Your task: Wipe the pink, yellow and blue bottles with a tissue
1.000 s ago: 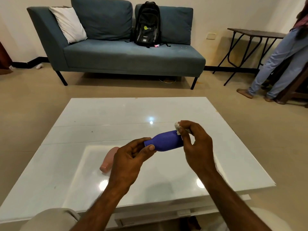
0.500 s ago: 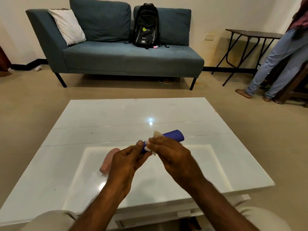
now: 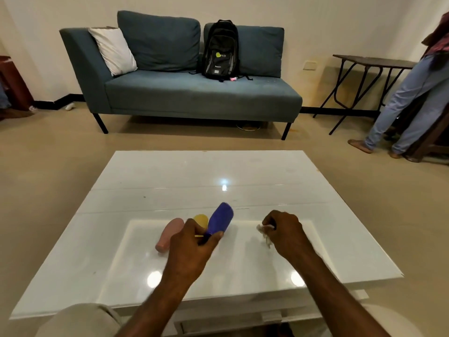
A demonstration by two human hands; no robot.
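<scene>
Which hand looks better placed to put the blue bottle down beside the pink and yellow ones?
Probably the left hand: it grips the blue bottle, right beside the yellow bottle and pink bottle. The right hand is off to the side, pinching the tissue.

Yellow bottle [image 3: 200,219] mostly hidden behind left hand [image 3: 192,249] & blue bottle [image 3: 221,217]; its neck lost in grip.

Blk backpack [image 3: 220,51] & wht pillow [image 3: 113,51] on teal sofa [image 3: 194,93].
</scene>
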